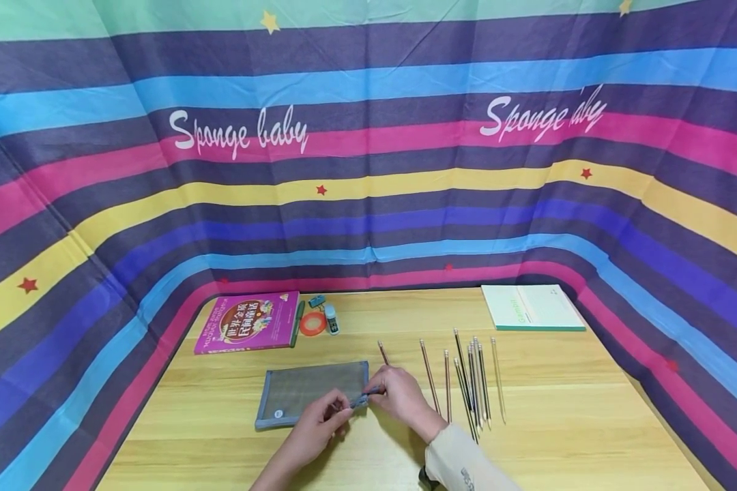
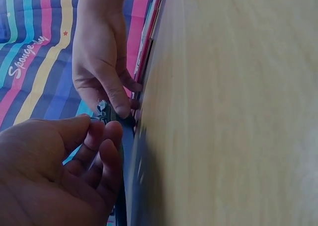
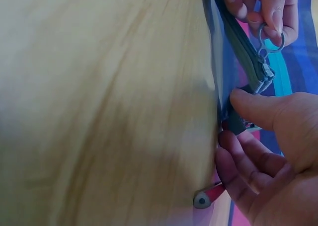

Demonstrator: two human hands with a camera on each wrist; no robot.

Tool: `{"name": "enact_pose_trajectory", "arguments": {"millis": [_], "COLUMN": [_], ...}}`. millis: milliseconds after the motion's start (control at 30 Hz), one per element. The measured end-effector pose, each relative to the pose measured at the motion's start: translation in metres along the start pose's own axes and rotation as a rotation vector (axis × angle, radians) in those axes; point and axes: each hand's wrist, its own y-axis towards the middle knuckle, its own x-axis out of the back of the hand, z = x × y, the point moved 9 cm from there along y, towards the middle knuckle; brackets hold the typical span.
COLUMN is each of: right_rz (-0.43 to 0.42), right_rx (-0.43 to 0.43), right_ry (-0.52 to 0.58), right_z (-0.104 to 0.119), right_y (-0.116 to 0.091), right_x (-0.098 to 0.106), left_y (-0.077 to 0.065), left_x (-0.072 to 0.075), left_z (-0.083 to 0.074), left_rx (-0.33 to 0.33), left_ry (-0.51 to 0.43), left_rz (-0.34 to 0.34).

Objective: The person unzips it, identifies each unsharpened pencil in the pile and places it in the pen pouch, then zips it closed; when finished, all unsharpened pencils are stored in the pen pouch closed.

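Observation:
A grey mesh zip pouch (image 1: 313,385) with a blue-grey border lies on the table in front of me. My left hand (image 1: 321,421) pinches the ring-shaped zipper pull (image 3: 264,51) between thumb and fingers. At the same corner, my right hand (image 1: 401,397) grips the small dark fabric tab (image 3: 237,117) at the zipper's end. The zipper (image 3: 237,41) runs along the pouch edge, and its slider sits close to that end in the right wrist view. A reddish pencil (image 1: 383,352) lies partly hidden under my right hand.
Several pencils (image 1: 480,385) lie right of the hands. At the back left are a purple book (image 1: 264,327), orange tape roll (image 1: 312,324), glue stick (image 1: 331,319) and small blue sharpener (image 1: 316,301). A pale notebook (image 1: 531,307) lies back right; a striped curtain (image 1: 368,204) surrounds the table.

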Motion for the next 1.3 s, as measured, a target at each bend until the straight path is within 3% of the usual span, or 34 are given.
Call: {"name": "enact_pose_trajectory", "arguments": {"millis": [467, 767, 1300], "right_rz": [-0.052, -0.058, -0.048], "right_rx": [0.055, 0.048, 0.021], "right_ry": [-0.048, -0.027, 0.011], "right_z": [0.007, 0.004, 0.004], "right_y": [-0.001, -0.002, -0.004], "right_x": [0.003, 0.002, 0.005], "left_y": [-0.002, -0.002, -0.004], "left_x": [0.014, 0.013, 0.016], "left_z": [0.002, 0.012, 0.013], "left_rx": [0.014, 0.118, 0.140], "left_ry": [0.041, -0.058, -0.066], "left_rz": [-0.075, -0.088, -0.111]}}
